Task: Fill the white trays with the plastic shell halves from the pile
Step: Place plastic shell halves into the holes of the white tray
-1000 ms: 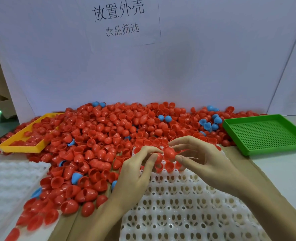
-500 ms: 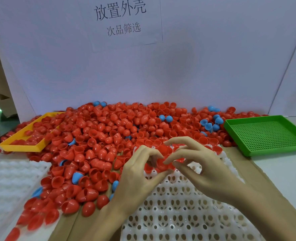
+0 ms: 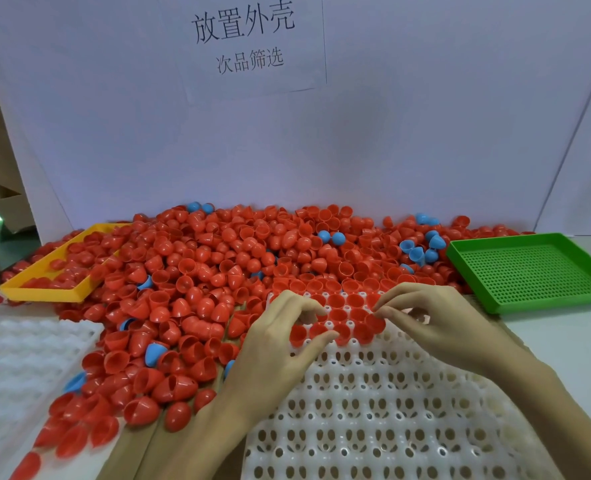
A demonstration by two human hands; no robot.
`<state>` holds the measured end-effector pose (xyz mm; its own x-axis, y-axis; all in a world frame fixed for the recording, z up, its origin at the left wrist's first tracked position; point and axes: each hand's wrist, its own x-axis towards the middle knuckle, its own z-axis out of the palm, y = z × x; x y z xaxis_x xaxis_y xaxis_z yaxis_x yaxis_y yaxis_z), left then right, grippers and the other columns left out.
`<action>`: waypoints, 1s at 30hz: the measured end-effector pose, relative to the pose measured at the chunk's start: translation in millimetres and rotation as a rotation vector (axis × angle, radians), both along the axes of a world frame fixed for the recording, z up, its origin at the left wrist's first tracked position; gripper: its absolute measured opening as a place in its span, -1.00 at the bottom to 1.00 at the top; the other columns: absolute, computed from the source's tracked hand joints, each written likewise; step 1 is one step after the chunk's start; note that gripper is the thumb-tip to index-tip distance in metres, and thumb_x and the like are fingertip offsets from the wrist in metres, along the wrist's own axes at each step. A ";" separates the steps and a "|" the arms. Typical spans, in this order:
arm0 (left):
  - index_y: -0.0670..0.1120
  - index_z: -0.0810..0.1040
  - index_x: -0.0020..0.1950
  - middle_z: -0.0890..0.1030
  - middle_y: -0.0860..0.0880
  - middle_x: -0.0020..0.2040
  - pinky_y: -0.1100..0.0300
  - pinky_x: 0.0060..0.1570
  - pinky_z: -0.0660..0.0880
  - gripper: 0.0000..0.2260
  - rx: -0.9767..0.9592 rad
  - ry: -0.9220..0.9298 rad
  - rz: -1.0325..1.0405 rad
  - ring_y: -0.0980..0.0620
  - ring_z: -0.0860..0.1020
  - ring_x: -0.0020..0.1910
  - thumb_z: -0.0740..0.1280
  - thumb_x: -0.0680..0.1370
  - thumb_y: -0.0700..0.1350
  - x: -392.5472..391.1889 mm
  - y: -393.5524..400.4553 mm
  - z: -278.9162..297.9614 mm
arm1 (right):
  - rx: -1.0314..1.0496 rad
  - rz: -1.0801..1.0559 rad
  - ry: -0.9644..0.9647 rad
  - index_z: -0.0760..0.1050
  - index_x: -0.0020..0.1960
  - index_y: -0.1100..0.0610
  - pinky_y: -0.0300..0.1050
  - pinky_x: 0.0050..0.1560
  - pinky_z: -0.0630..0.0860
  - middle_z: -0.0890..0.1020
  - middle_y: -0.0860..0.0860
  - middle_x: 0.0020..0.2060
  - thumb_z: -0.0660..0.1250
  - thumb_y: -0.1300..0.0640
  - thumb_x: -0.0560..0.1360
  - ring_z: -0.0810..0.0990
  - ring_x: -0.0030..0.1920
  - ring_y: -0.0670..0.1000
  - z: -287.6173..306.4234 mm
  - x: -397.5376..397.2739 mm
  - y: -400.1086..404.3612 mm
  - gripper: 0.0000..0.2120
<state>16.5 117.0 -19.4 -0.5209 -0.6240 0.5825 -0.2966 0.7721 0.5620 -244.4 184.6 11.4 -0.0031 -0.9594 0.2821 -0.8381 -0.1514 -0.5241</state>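
White backdrop behind, both curled hands, the left hand [image 3: 280, 341] and right hand [image 3: 436, 320], pinch red shells [image 3: 335, 329] over the white tray [image 3: 373, 410], where a tilted shell could pop out.

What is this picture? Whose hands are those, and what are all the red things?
The camera sits on a person's head and looks down, so you see their own two hands as they see them. In front lies a big pile of red shell halves, like halves of little plastic eggs, with a few blue shell halves mixed in. Under the hands is a white tray full of small cups. Its far rows already hold red halves; the near cups have none. The left hand and the right hand have curled fingers at those filled cups, fingertips touching the red halves there; I cannot tell whether they pinch one. A yellow tray sits far left, a green tray far right, and another white tray near left. A paper sign hangs on the wall.
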 end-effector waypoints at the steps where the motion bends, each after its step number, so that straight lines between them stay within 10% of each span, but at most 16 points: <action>1: 0.05 0.60 0.13 0.55 0.20 0.04 0.25 0.15 0.51 -0.86 -0.004 -0.009 0.005 0.08 0.58 0.11 0.46 0.61 0.03 0.5 -0.8 -0.5 | 0.013 -0.005 0.002 0.77 0.06 -0.01 -0.41 -0.02 0.53 0.68 -0.26 0.04 0.38 0.06 0.64 0.62 0.02 -0.31 -2.5 -1.5 -1.1 -0.83; 9: 0.08 0.62 0.02 0.51 0.25 0.02 0.05 0.37 0.46 -0.86 -0.008 -0.085 0.033 0.13 0.54 0.17 0.35 0.65 0.11 2.6 -2.9 -2.1 | 0.044 0.008 0.031 0.77 -0.05 -0.03 -0.46 -0.04 0.45 0.68 -0.26 0.00 0.38 0.13 0.65 0.60 0.02 -0.31 -8.5 -5.7 -3.6 -0.79; 18: 0.01 0.63 0.22 0.50 0.21 0.16 0.49 0.24 0.29 -0.75 0.083 -0.137 0.294 0.25 0.41 0.24 0.29 0.67 0.11 16.1 -40.2 -12.0 | 0.015 -0.001 0.038 0.75 -0.09 -0.12 -0.30 -0.05 0.52 0.69 -0.32 -0.06 0.37 0.05 0.64 0.61 0.04 -0.28 -11.4 -9.4 -4.6 -0.78; 30: 0.14 0.29 0.64 0.03 -0.22 0.70 -0.17 0.59 0.05 -0.53 0.048 -0.617 0.434 -0.22 0.07 0.65 0.13 0.73 0.18 9.9 -144.1 11.6 | 0.029 0.014 0.038 0.74 -0.03 -0.12 -0.42 -0.02 0.49 0.68 -0.32 -0.07 0.38 0.02 0.64 0.61 0.01 -0.33 -18.6 -13.1 -8.8 -0.83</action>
